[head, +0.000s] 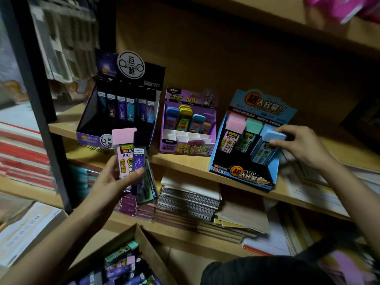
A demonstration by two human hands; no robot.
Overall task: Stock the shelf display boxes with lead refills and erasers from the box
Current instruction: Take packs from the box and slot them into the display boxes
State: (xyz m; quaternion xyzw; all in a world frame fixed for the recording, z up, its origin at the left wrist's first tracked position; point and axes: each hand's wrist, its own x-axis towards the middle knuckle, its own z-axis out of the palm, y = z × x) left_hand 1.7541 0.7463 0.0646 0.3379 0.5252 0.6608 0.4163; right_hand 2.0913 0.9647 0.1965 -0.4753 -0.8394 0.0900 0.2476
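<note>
Pinching the blue-capped refill case (274,136) by its cap, my right hand (304,147) has it in the right-hand slot of the blue display box (242,175), tilted back, just beside a green-capped case (252,128) and a pink-capped case (235,125) in the same row. My left hand (114,182) is clenched round a fan of refill cases (133,161): a pink-capped one in front, a dark purple one beside it, a green-and-black one lowest. That fan hangs in front of the black display box (86,130) and hides its front right corner. Between the two boxes stands a purple display box (185,150), back row filled, white dividers bare in front. All three sit on the shelf board (185,163). Spiral notebooks (189,200) are stacked underneath. Below my left arm, the cardboard box (144,241) holds loose refill cases.
</note>
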